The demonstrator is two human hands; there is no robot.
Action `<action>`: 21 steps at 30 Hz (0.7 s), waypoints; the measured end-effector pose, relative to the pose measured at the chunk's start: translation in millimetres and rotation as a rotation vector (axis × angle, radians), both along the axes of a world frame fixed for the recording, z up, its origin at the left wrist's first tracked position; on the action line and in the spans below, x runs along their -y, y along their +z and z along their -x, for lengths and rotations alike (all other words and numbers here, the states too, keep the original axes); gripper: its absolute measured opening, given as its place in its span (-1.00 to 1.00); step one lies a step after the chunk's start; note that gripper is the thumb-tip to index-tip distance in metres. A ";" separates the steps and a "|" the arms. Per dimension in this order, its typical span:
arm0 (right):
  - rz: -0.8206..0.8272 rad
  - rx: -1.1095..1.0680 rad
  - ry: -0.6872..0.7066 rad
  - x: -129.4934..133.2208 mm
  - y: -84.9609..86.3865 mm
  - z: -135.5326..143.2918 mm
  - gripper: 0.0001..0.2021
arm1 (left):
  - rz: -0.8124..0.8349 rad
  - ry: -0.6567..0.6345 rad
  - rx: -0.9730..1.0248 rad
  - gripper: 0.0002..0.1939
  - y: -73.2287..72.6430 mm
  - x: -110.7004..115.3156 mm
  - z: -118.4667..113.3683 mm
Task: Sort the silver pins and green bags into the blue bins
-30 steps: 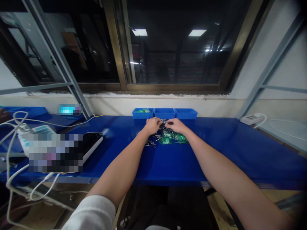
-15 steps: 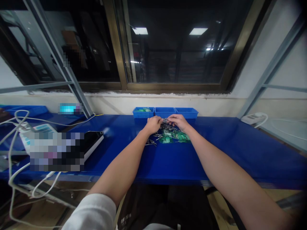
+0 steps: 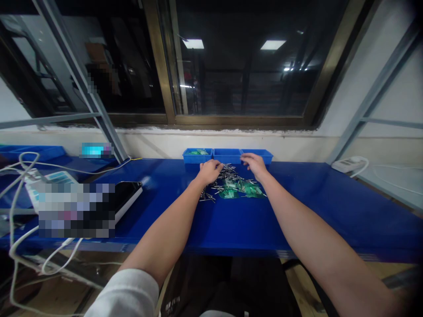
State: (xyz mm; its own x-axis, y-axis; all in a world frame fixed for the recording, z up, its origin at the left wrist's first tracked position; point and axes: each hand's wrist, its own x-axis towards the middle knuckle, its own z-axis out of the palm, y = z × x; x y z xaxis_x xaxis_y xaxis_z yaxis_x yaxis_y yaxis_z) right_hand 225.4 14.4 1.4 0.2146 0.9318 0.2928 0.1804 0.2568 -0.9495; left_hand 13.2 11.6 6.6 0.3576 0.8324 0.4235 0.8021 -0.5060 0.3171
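Note:
A pile of thin metal pins (image 3: 228,171) lies on the blue table, with green packets (image 3: 228,189) in front of it. My left hand (image 3: 210,171) rests at the pile's left edge, fingers curled; whether it grips anything is hidden. My right hand (image 3: 254,164) is raised beside the front of the right blue bin (image 3: 267,156), its fingers bent and slightly apart. Anything between those fingertips is too small to make out. The left bin (image 3: 188,155) holds green packets, and the middle bin (image 3: 227,154) stands between the two.
At the left of the blue table (image 3: 330,207) are a black and white device (image 3: 132,191), white cables (image 3: 15,220) and a keypad-like device (image 3: 62,177). A white power strip (image 3: 346,164) lies at the far right. Metal posts rise on both sides.
My right hand has moved right and slightly away from the pile, toward the right bin. My left hand has barely moved. More of the pins now show between my hands.

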 end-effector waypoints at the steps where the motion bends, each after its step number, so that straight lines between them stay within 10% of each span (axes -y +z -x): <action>1: -0.007 -0.060 -0.036 -1.4 0.0 -3.8 -0.57 | 0.011 0.009 0.003 -0.65 0.3 0.7 -0.1; 5: 0.092 -0.136 -0.046 -3.3 -3.9 -16.8 -0.28 | 0.043 0.035 0.003 -0.69 0.7 2.0 0.1; 14: 0.099 0.354 -0.080 -4.6 -12.1 -10.3 -0.65 | 0.063 -0.030 -0.103 -0.70 -4.9 -4.8 5.1; 21: 0.036 0.809 0.080 8.2 -12.5 15.0 -0.52 | 0.083 -0.019 -0.179 -0.62 -3.8 2.2 2.2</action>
State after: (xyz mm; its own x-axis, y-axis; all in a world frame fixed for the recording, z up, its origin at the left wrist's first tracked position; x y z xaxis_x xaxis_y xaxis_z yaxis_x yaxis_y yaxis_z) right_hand 210.4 6.2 -11.1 -0.1182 0.9470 0.2987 0.7969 0.2700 -0.5405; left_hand 11.0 9.4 2.8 0.4370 0.8541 0.2821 0.8402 -0.4996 0.2109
